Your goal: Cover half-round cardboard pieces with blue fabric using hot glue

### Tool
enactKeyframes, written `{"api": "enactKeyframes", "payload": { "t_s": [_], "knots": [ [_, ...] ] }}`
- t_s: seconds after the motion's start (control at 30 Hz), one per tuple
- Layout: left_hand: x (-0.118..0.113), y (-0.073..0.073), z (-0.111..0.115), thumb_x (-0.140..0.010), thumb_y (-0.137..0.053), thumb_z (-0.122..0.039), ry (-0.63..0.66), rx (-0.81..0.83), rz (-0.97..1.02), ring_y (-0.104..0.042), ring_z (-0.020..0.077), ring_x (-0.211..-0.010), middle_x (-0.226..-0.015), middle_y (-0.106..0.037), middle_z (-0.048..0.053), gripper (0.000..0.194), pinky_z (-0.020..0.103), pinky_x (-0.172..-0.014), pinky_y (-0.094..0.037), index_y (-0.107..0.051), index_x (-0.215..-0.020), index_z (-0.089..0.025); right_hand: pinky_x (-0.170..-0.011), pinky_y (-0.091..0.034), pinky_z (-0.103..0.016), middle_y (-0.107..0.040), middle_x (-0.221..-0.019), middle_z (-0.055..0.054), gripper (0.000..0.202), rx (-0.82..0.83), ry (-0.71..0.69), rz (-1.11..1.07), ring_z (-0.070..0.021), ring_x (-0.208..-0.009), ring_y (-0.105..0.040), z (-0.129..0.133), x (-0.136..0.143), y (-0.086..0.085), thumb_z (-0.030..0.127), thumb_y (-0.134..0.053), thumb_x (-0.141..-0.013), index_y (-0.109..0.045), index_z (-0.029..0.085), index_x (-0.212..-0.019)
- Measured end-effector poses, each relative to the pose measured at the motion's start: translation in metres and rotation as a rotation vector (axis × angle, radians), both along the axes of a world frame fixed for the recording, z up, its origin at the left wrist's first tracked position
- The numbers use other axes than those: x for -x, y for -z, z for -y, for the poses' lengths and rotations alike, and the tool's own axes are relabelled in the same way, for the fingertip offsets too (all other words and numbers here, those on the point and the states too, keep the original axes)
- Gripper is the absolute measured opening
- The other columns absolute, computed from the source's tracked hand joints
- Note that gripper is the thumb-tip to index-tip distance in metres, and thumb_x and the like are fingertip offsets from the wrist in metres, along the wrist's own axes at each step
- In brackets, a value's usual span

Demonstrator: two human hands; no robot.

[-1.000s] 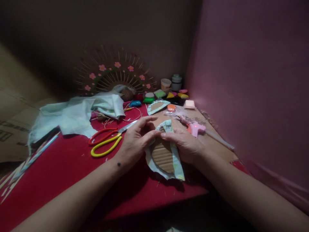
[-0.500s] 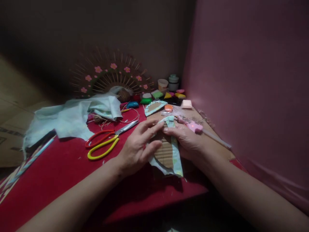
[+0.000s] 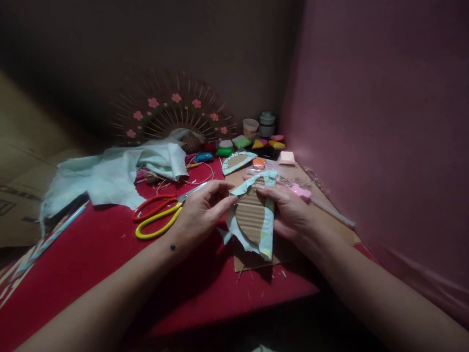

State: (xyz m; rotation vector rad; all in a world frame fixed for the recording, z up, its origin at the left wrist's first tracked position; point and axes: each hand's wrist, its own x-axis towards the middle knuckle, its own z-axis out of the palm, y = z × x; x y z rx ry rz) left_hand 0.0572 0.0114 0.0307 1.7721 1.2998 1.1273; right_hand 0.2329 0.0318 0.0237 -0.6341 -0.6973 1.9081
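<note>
A half-round piece of corrugated cardboard (image 3: pixel 251 217) stands upright between my hands, backed with pale blue-green cloth (image 3: pixel 268 230). The cloth is folded over its straight right edge and along the top; at the lower left it spreads loose past the curve. My right hand (image 3: pixel 293 210) grips the piece from the right, thumb on the cardboard face and fingers behind. At the upper left, my left hand (image 3: pixel 205 208) pinches the cloth's edge between thumb and fingers. Beyond them lies a similar cloth-edged cardboard half-round (image 3: pixel 238 162).
Scissors (image 3: pixel 159 215) with red and yellow handles lie left of my left hand. A pink glue gun (image 3: pixel 301 192) rests on a board (image 3: pixel 330 220) at right. Farther back are crumpled cloth (image 3: pixel 106 171), coloured clay packets (image 3: pixel 242 142), a cup (image 3: pixel 250 127) and a flowered stick fan (image 3: pixel 176 110).
My left hand has drawn back leftward from the cardboard's face to the cloth's edge, uncovering more cardboard. The piece has risen slightly in my right hand.
</note>
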Motion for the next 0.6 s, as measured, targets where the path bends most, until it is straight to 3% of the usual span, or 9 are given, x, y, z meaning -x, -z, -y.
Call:
{"api": "enactKeyframes", "payload": {
  "t_s": [0.27,0.33,0.47,0.6],
  "knots": [
    [0.001,-0.002,0.001,-0.088,-0.053,-0.033,-0.066,-0.059,-0.083,-0.052,0.0125,-0.062,-0.066,-0.057,0.0,0.024,0.022,-0.058,-0.041,-0.064,-0.076,-0.016,-0.084,-0.052,-0.038,-0.064,-0.068,0.001,0.025,-0.001,-0.065,-0.014,-0.0145,-0.063,-0.06,0.004,0.001,-0.001,-0.001,-0.065,-0.061,-0.061,0.018,-0.076],
    [0.001,-0.004,0.001,-0.09,-0.05,-0.036,-0.07,-0.048,-0.046,-0.051,0.0116,-0.058,-0.061,-0.055,-0.001,0.03,0.022,-0.057,-0.041,-0.062,-0.072,-0.015,-0.085,-0.051,-0.037,-0.065,-0.069,0.001,0.026,-0.005,-0.074,-0.014,-0.0142,-0.065,-0.06,0.004,0.001,0.0,-0.002,-0.064,-0.06,-0.061,0.017,-0.076],
    [0.003,-0.006,-0.003,-0.087,-0.052,-0.037,-0.144,-0.026,0.168,-0.058,0.0128,-0.062,-0.073,-0.061,0.001,0.024,0.022,-0.053,-0.046,-0.062,-0.087,-0.015,-0.084,-0.052,-0.039,-0.066,-0.069,-0.001,0.018,-0.044,-0.072,0.034,-0.0151,-0.064,-0.062,0.0,-0.005,-0.003,0.003,-0.067,-0.061,-0.063,0.015,-0.074],
    [0.001,-0.005,-0.012,-0.082,-0.054,-0.033,-0.181,0.122,0.264,-0.049,0.0082,-0.044,-0.06,-0.052,-0.005,0.016,0.019,-0.041,-0.038,-0.055,-0.08,-0.017,-0.082,-0.054,-0.042,-0.07,-0.074,-0.002,0.018,-0.138,0.074,0.059,-0.0198,-0.072,-0.066,0.001,-0.024,-0.024,0.008,-0.066,-0.064,-0.066,0.018,-0.08]
  ]
}}
